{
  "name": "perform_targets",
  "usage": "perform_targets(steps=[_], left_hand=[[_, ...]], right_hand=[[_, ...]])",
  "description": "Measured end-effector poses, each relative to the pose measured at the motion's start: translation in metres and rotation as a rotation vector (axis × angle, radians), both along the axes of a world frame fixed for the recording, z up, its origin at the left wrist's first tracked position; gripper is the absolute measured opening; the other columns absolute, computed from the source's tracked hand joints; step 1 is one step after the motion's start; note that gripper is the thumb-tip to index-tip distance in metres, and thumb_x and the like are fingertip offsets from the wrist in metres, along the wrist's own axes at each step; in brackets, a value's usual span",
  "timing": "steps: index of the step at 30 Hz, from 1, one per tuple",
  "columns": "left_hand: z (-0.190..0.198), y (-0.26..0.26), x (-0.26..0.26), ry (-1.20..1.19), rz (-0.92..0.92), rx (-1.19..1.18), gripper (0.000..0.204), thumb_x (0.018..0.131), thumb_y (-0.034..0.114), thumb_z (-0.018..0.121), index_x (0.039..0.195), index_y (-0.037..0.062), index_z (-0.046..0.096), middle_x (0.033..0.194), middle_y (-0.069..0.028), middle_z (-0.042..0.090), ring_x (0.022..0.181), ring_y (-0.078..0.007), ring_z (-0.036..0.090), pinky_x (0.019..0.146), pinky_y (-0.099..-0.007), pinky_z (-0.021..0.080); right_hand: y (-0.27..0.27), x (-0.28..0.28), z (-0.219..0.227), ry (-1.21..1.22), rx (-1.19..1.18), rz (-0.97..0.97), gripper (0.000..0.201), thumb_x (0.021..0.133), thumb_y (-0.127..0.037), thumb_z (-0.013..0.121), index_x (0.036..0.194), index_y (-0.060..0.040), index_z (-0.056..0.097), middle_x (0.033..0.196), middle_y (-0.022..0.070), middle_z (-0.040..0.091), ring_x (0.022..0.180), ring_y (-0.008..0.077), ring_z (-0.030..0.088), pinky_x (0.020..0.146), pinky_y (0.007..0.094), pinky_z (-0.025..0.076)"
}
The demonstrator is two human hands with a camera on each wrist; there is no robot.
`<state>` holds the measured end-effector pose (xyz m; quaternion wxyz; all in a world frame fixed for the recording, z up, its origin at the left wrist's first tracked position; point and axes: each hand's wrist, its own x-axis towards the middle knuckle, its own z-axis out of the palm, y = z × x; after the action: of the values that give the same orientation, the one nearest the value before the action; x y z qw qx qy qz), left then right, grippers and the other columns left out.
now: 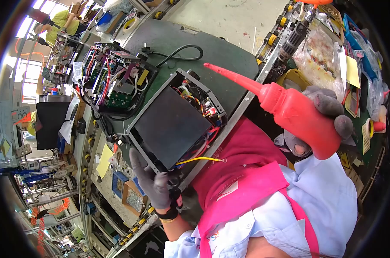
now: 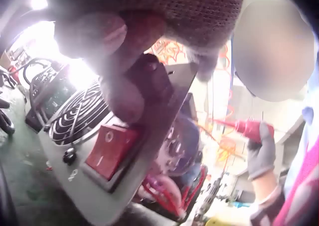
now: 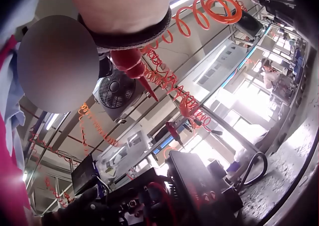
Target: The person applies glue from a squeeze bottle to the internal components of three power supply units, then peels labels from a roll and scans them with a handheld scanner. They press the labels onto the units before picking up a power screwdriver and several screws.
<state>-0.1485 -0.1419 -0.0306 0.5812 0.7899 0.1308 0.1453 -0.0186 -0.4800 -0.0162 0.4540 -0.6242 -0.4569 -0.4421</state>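
Note:
My gloved right hand (image 1: 322, 105) grips a red squeeze bottle (image 1: 304, 118) with a long tapered nozzle, tilted up and left above the bench edge. In the left wrist view the same bottle (image 2: 251, 130) shows beyond the device. My gloved left hand (image 1: 154, 185) holds the near corner of an open metal device housing (image 1: 173, 124) with a black flat top, its thumb and fingers on either side of the end panel. That panel bears a red rocker switch (image 2: 110, 151) and a round fan grille (image 2: 79, 111). A yellow wire (image 1: 199, 159) with a ring terminal sticks out of the housing.
Behind the housing stands a second device (image 1: 121, 81) with exposed boards and wires. A black cable (image 1: 182, 53) loops over the green board (image 1: 225, 56). At right lie a power screwdriver (image 1: 296, 38) and plastic bags of parts (image 1: 317, 56). A box of screws (image 1: 134, 198) sits at left.

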Motion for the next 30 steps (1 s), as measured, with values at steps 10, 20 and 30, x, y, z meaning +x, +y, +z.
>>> perform_targets(steps=[10,20,30], left_hand=[[0.022,0.032,0.032,0.092,0.106,0.138,0.056,0.092,0.030,0.049,0.133,-0.0081,0.042,0.126,-0.0166,0.052,0.113,-0.0208,0.051,0.098,-0.0315,0.037],[0.016,0.027,0.038,-0.017,0.152,0.407,0.056,0.095,0.032,0.041,0.131,-0.0106,0.043,0.123,-0.0193,0.055,0.111,-0.0237,0.053,0.099,-0.0322,0.037],[-0.010,-0.012,0.008,-0.007,0.193,0.433,0.089,0.091,0.064,0.037,0.137,-0.0112,0.031,0.135,-0.0232,0.043,0.124,-0.0311,0.044,0.104,-0.0393,0.034]], right_hand=[[-0.003,0.015,-0.003,-0.010,-0.100,0.085,0.086,0.065,-0.029,0.086,0.129,-0.0105,0.033,0.116,0.0169,0.057,0.076,0.0201,0.060,0.065,0.0313,0.047],[0.057,0.035,-0.021,0.112,0.372,0.104,0.078,0.071,-0.024,0.082,0.130,-0.0056,0.035,0.113,0.0183,0.059,0.082,0.0192,0.060,0.067,0.0313,0.049],[0.086,0.097,-0.021,0.912,0.616,0.303,0.049,0.067,-0.009,0.076,0.111,-0.0057,0.053,0.097,0.0091,0.063,0.090,0.0174,0.063,0.080,0.0321,0.052]])
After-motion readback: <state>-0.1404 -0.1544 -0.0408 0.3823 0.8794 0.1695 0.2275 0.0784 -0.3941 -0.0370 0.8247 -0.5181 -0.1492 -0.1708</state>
